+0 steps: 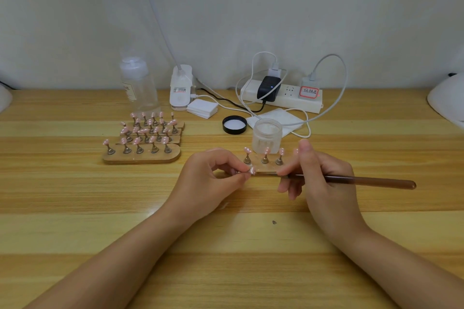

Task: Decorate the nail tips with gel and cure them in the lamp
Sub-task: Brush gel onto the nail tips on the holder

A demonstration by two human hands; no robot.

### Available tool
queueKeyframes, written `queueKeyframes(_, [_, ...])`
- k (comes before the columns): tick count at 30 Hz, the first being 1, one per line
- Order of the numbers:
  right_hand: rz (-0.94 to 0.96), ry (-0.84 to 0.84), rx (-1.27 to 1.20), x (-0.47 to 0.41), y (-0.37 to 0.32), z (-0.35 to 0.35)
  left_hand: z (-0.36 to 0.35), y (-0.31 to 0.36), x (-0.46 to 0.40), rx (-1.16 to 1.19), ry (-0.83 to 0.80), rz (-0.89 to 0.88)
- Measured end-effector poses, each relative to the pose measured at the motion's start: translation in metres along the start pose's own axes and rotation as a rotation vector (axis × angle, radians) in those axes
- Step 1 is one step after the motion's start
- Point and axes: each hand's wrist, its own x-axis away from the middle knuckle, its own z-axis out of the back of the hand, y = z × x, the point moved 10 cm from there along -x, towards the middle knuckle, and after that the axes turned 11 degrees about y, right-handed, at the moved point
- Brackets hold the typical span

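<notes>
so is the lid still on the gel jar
No, the jar stands open behind the nail stand, and its black lid lies upturned on the table to its left.

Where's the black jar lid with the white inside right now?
The black round lid lies upside down on the wooden table, centre of the head view, just left of the frosted open jar and beside the white folded wipe.

Home nail desk: power strip (281, 94).
</notes>
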Motion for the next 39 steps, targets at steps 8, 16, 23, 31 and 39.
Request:
queueKeyframes(8, [-0.019,-0.041,0.040,-0.002,-0.002,-0.002,-0.001,0.002,0.000,-0.003,-0.006,-0.011])
queueKeyframes(16, [-0.035,-0.017,0.010,-0.002,0.004,-0.002,-0.001,0.002,-0.001,-0.019,-0.007,-0.002])
queueKeyframes(23, [0.010,-0.094,0.084,0.003,0.004,-0.010,0.000,0.001,-0.001,-0.016,0.008,-0.005])
queueKeyframes(31, [0.023,0.004,0.011,0.000,-0.001,0.003,0.000,0.002,-0.001,-0.027,0.006,-0.009])
queueKeyframes(39, [0.020,-0.069,0.076,0.002,0.004,-0.007,0.000,0.003,-0.001,-0.028,0.010,-0.022])
